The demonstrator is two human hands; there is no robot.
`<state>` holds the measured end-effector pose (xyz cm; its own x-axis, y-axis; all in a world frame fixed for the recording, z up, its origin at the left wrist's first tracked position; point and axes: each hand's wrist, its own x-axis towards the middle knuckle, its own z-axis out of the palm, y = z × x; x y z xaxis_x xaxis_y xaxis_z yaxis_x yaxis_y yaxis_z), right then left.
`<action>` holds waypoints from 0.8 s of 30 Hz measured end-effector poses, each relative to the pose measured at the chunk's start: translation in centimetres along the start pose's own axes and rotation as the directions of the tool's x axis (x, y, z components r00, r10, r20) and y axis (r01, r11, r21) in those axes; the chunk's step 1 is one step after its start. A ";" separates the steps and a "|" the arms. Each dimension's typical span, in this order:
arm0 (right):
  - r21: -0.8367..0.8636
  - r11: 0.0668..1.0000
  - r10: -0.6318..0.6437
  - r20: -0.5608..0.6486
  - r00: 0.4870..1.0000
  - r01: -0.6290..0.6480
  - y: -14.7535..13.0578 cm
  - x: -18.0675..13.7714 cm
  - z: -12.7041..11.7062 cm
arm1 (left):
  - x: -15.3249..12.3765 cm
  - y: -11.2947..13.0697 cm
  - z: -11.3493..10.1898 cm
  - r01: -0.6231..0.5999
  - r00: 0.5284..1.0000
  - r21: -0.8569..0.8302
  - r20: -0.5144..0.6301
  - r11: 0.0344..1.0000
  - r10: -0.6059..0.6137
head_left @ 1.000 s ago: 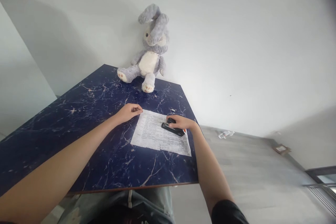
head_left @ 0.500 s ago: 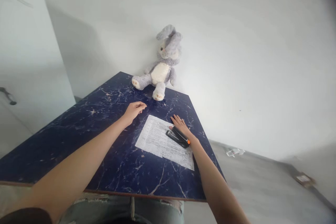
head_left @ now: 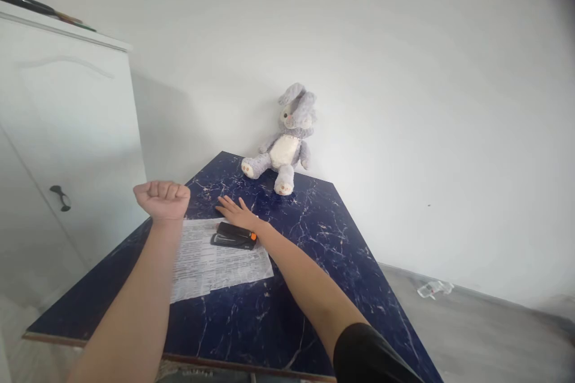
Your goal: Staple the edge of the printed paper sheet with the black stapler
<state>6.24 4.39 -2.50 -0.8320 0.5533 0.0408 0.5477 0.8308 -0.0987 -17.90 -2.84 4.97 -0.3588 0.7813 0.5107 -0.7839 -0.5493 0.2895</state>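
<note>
My left hand [head_left: 162, 199] is a closed fist, raised near the table's left side, with nothing showing in it. My right hand [head_left: 238, 212] lies flat with fingers spread, over the far edge of a printed sheet of paper [head_left: 224, 275]. A black stapler [head_left: 234, 236] with an orange end rests on that paper, right against my right thumb and wrist. My left forearm hides the sheet's left edge.
A grey plush rabbit [head_left: 285, 149] sits at the far end of the blue marbled table [head_left: 323, 263], against the wall. At the left stands a white cabinet [head_left: 90, 114]. A clear plastic item [head_left: 435, 289] lies on the floor at right.
The paper and stapler have moved left across the table and turned, with my right hand on them. My left hand has moved left, lifted and tightened into a fist. The view has shifted.
</note>
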 end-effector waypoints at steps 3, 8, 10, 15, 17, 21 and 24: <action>-0.024 0.999 -0.031 -0.027 0.999 0.031 -0.3 0.1 0.1 | 0.1 -0.6 0.1 0.074 0.994 -0.069 0.088 0.995 -0.068; -0.060 0.997 0.045 -0.027 0.999 -0.046 1.3 -5.6 -0.2 | -0.8 -2.8 1.4 0.308 0.906 0.014 0.302 0.951 -0.298; -0.066 0.993 0.098 -0.024 0.995 -0.100 2.3 -9.2 -0.5 | -1.5 -4.2 2.3 0.361 0.875 0.073 0.318 0.930 -0.365; -0.026 0.959 0.281 -0.019 0.959 -0.282 5.4 -19.6 -0.8 | -4.1 -8.7 4.9 0.500 0.781 0.280 0.263 0.820 -0.566; 0.000 0.941 0.338 -0.012 0.941 -0.338 6.4 -23.0 -0.9 | -5.4 -11.0 5.8 0.530 0.755 0.367 0.208 0.765 -0.622; 0.049 0.923 0.381 0.002 0.925 -0.381 7.3 -25.9 -1.2 | -8.1 -15.1 7.1 0.524 0.722 0.556 0.112 0.645 -0.683; 0.082 0.933 0.350 0.003 0.937 -0.349 6.8 -25.0 -1.3 | -9.5 -17.0 7.3 0.452 0.721 0.711 0.063 0.538 -0.690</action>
<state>30.84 -3.72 -2.94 -0.5878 0.8090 0.0006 0.7945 0.5774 -0.1880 2.57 -3.11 1.14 0.3138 0.9237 0.2199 -0.2239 -0.1531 0.9625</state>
